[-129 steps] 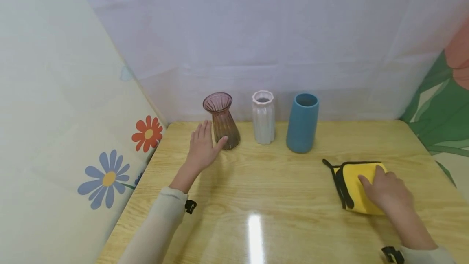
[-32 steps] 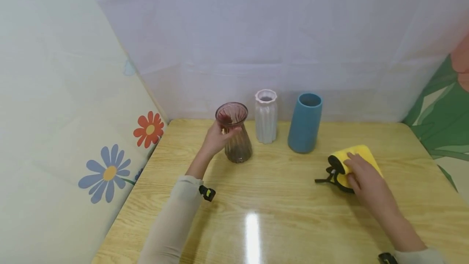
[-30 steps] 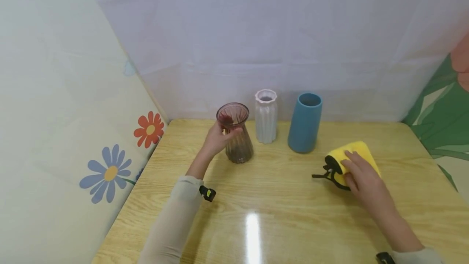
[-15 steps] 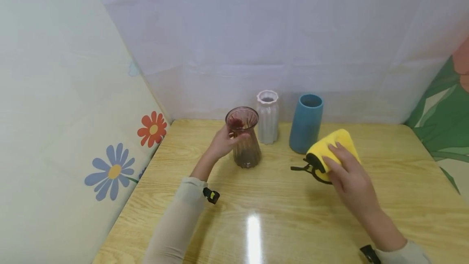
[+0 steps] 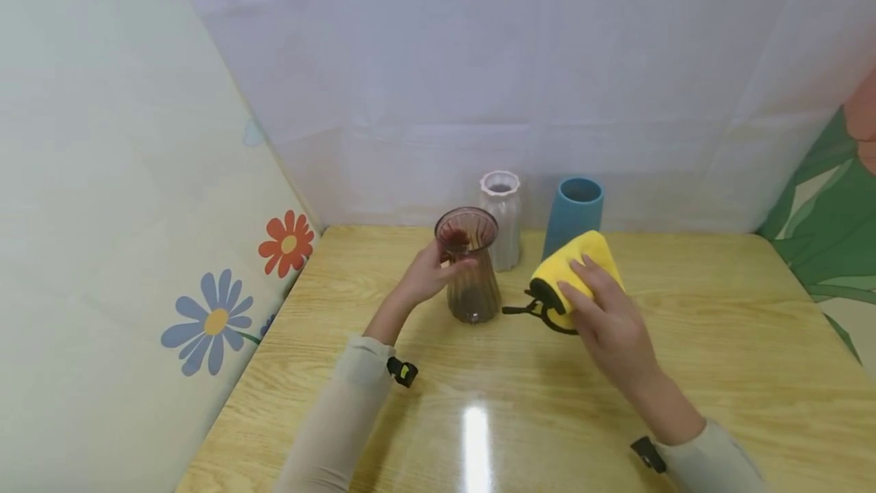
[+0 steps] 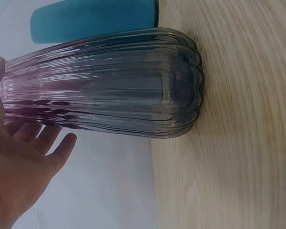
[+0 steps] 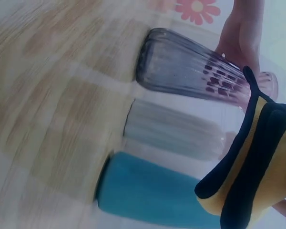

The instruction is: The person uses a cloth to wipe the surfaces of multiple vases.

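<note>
A ribbed glass vase (image 5: pixel 474 291), purple at its flared mouth and smoky grey below, stands upright with my left hand (image 5: pixel 427 274) gripping its neck; in the left wrist view the thumb and fingers wrap round the purple end of the glass vase (image 6: pixel 109 86). My right hand (image 5: pixel 612 326) holds a folded yellow cloth (image 5: pixel 571 268) with black edging and a black hanging loop, raised over the table just right of the glass vase. In the right wrist view the cloth (image 7: pixel 271 167) covers part of the blue vase.
Behind stand a white fluted vase (image 5: pixel 505 227), partly hidden by the glass vase, and a blue vase (image 5: pixel 573 211), its lower part hidden by the cloth. All are on a wood-grain table (image 5: pixel 712 326), with a white sheet (image 5: pixel 424 82) hanging along its back edge.
My left hand, first open beside the glass vase, grips its neck and has brought it right and nearer. My right hand has picked up the cloth from the table and carried it left.
</note>
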`<state>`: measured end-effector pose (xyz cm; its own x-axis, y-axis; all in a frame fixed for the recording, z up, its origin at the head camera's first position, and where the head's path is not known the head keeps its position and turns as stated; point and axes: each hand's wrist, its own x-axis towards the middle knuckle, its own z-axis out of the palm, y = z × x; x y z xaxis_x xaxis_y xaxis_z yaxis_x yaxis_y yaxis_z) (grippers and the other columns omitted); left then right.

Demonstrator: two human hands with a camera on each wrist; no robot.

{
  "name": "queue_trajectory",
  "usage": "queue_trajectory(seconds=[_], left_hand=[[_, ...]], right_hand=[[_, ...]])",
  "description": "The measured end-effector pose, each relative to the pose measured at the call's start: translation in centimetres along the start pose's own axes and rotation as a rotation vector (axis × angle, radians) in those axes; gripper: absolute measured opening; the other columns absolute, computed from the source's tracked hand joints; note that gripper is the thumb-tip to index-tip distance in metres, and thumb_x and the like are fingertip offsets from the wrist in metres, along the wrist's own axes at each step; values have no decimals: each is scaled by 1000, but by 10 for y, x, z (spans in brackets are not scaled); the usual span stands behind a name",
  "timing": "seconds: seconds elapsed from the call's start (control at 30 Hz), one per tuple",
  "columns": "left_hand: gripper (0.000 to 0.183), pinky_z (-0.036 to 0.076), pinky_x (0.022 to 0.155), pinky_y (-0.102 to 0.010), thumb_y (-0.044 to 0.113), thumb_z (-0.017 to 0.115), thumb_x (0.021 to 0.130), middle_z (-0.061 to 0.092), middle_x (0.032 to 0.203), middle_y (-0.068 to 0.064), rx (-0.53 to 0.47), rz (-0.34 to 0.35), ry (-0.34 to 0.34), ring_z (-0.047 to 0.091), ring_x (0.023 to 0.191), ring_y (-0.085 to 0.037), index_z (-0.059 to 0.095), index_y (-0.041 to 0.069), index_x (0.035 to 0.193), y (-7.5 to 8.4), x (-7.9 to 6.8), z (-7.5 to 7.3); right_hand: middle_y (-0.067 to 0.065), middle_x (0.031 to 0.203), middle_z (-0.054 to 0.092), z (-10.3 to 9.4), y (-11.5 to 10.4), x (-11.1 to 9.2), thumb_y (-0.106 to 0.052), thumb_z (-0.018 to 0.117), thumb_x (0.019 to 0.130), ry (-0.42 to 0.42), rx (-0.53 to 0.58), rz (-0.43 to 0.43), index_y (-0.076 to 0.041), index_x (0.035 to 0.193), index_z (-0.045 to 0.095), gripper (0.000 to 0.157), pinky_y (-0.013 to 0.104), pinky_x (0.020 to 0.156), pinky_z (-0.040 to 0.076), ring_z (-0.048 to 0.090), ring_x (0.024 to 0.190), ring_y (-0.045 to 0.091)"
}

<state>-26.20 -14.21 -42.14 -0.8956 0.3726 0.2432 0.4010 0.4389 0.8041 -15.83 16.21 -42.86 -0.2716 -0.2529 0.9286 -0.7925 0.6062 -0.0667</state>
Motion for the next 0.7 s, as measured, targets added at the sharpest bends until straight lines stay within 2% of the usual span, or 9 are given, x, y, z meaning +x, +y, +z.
queue_trajectory(seconds=[0.37, 0.7], left_hand=[[44, 49, 104, -46, 14, 69, 97, 64, 131, -20, -4, 46, -86, 61, 122, -36, 55, -2, 135, 1, -1, 9], [45, 46, 108, -49, 15, 67, 99, 64, 132, -19, 10, 30, -148, 58, 127, -36, 54, -1, 138, 5, -4, 11]], right_hand=[[19, 132, 64, 38, -7, -1, -25, 47, 109, -34, 35, 3, -9, 120, 71, 30, 33, 116, 37, 60, 121, 46], [21, 132, 64, 63, -8, -1, -24, 44, 110, -63, 20, -28, -11, 123, 71, 33, 53, 99, 51, 61, 120, 45]])
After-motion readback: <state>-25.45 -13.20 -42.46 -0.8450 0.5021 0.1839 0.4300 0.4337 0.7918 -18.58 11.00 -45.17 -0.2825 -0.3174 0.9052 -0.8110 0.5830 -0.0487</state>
